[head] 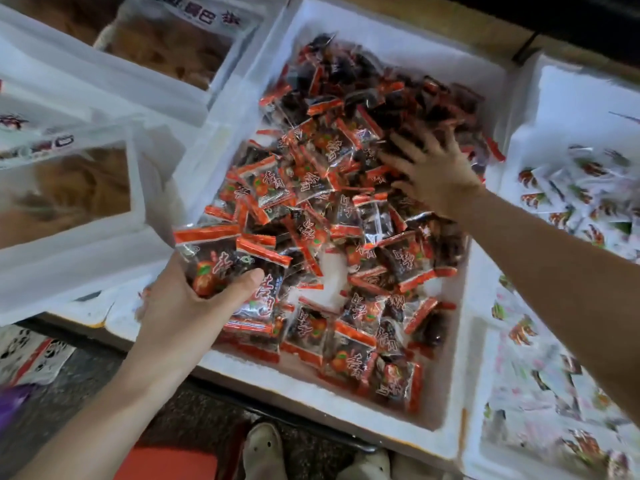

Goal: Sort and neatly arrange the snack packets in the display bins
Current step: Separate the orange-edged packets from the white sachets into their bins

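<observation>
The red-and-black snack packets [346, 209] lie in a loose heap that fills most of the white foam bin [221, 109], with a bare patch of its floor showing near the middle. At the bin's near left corner our left hand [194, 306] grips a small stack of the same packets [225, 261], thumb curled over the top one, just above the rim. Our right hand [433, 168] reaches across to the bin's far right side and rests flat on the heap, fingers spread and straight, gripping nothing.

Right of the bin, touching its wall, another foam bin [519, 98] holds white packets [571, 188] with red and green print. Left of the bin stand foam boxes with clear bags of tan snack [69, 192]. Below the bin's near edge we see our pale shoes [263, 448] on a dark floor, and a printed bag [27, 355] lies off to the left.
</observation>
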`<state>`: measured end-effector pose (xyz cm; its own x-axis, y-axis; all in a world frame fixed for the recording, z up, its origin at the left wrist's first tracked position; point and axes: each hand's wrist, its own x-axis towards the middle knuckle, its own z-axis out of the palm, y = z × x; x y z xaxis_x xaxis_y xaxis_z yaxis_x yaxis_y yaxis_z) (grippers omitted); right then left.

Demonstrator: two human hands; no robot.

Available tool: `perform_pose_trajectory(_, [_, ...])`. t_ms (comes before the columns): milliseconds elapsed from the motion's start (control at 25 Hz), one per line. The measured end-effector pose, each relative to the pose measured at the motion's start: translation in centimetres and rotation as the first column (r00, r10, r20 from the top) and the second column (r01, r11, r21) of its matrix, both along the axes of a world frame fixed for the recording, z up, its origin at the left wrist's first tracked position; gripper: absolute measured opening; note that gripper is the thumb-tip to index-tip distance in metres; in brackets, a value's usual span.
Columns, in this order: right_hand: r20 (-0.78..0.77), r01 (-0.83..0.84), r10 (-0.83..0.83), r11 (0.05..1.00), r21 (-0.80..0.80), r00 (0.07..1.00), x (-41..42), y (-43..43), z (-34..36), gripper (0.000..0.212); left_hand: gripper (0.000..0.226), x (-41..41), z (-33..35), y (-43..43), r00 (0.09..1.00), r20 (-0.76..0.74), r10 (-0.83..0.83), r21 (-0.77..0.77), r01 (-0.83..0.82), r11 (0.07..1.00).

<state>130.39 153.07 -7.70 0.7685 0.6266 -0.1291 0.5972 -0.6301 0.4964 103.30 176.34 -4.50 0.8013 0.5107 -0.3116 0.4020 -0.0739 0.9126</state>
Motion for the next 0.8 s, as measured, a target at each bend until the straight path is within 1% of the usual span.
perform_pose_trajectory(80, [-0.095, 0.111, -0.109, 0.994, 0.020, 0.990, -0.3, -0.8, 0.6, 0.056, 0.025, 0.4, -0.2, 0.0, 0.999, 0.013, -0.030, -0.022, 0.031, 0.999])
perform_pose_trajectory(120, [-0.146, 0.110, -0.097, 0.990, 0.084, 0.985, -1.5, -1.0, 0.5, 0.056, 0.026, 0.7, -0.2, -0.1, 0.999, 0.020, -0.038, -0.034, 0.039, 0.999])
perform_pose_trajectory(200, [-0.162, 0.005, 0.045, 0.957, 0.291, 0.986, -5.5, -1.0, 0.0, 0.056, 0.030, 1.0, 0.0, 0.1, 0.998, 0.031, -0.052, -0.040, 0.053, 0.998])
perform_pose_trajectory(280, [-0.184, -0.101, 0.206, 0.881, 0.462, 0.961, -10.3, 0.1, -0.7, 0.064, 0.035, 1.1, 0.4, 0.6, 0.997, 0.042, -0.062, -0.027, 0.064, 0.998])
perform_pose_trajectory(320, [-0.238, -0.123, 0.279, 0.849, 0.514, 0.930, -12.8, 1.4, -1.1, 0.067, 0.037, 1.1, 0.7, 0.9, 0.997, 0.049, -0.056, -0.022, 0.057, 0.998])
perform_pose_trajectory(360, [-0.294, -0.161, 0.357, 0.834, 0.528, 0.887, -15.1, 3.0, -1.5, 0.067, 0.039, 1.0, 0.9, 1.3, 0.997, 0.062, -0.045, -0.022, 0.046, 0.999])
perform_pose_trajectory(400, [-0.315, -0.252, 0.447, 0.827, 0.503, 0.838, -16.9, 4.9, -2.1, 0.067, 0.041, 0.8, 1.3, 1.8, 0.996, 0.079, -0.033, -0.025, 0.035, 0.999])
perform_pose_trajectory(440, [-0.318, -0.383, 0.535, 0.817, 0.431, 0.783, -18.1, 6.8, -2.9, 0.067, 0.043, 0.6, 1.5, 2.2, 0.996, 0.091, -0.020, -0.024, 0.022, 0.999])
perform_pose_trajectory(480, [-0.336, -0.512, 0.602, 0.796, 0.323, 0.724, -18.6, 8.6, -3.6, 0.070, 0.045, 0.2, 1.7, 2.7, 0.995, 0.095, -0.005, -0.020, 0.006, 1.000])
perform_pose_trajectory(520, [-0.357, -0.590, 0.632, 0.773, 0.233, 0.688, -18.1, 10.0, -4.3, 0.074, 0.045, -0.1, 2.0, 3.1, 0.995, 0.094, 0.012, -0.016, -0.010, 1.000])
perform_pose_trajectory(560, [-0.358, -0.619, 0.639, 0.763, 0.185, 0.681, -17.0, 10.7, -5.0, 0.077, 0.043, -0.4, 2.2, 3.6, 0.995, 0.093, 0.024, -0.014, -0.023, 1.000])
perform_pose_trajectory(600, [-0.344, -0.621, 0.630, 0.769, 0.152, 0.697, -15.5, 11.0, -5.3, 0.077, 0.041, -0.6, 2.3, 3.9, 0.995, 0.092, 0.027, -0.009, -0.027, 1.000])
perform_pose_trajectory(720, [-0.230, -0.571, 0.568, 0.819, 0.060, 0.790, -10.3, 9.8, -4.8, 0.069, 0.026, -1.3, 2.1, 4.5, 0.996, 0.089, 0.028, -0.003, -0.028, 1.000])
perform_pose_trajectory(800, [-0.192, -0.513, 0.494, 0.856, -0.062, 0.848, -8.0, 8.5, -3.8, 0.068, 0.027, -1.6, 1.6, 4.5, 0.995, 0.089, 0.033, -0.011, -0.033, 0.999])
